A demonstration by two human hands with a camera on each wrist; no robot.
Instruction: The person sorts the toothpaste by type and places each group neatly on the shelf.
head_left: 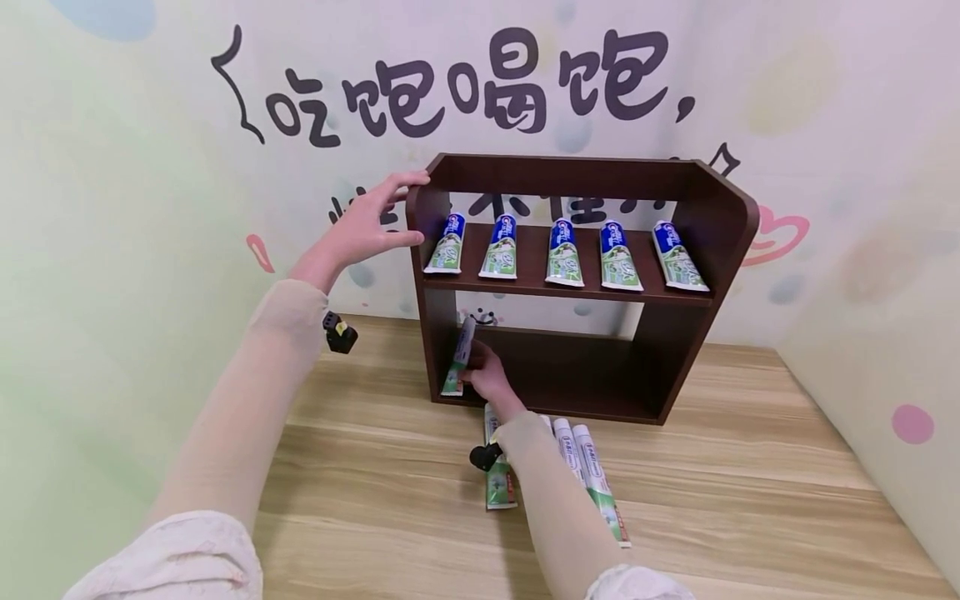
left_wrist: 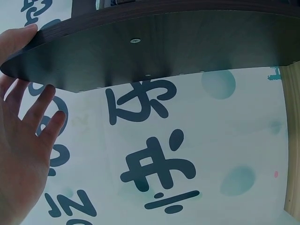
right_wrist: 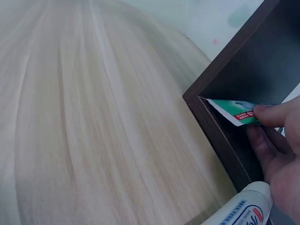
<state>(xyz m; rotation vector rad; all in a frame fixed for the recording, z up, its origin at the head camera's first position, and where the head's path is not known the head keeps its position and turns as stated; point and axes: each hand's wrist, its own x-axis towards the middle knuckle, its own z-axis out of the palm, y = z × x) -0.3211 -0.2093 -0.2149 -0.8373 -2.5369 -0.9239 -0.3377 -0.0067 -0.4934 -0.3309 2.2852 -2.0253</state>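
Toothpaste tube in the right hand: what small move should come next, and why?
Probably the right hand should lower the toothpaste tube fully onto the lower shelf: its crimped end is at that shelf's front left corner, but the other end appears raised. The five blue-and-green tubes above lie with crimped ends forward, so this would match.

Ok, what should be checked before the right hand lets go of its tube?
1. Right hand gripping the held tube: ok.
2. Held tube's flat end inside the lower compartment: ok, near the left wall.
3. Held tube able to stand unaided: cannot tell.
4. Left hand touching the rack's left side: ok.
5. Five tubes in a row on the upper shelf: ok.
6. Table free of tubes: not ok, loose tubes lie before the rack.
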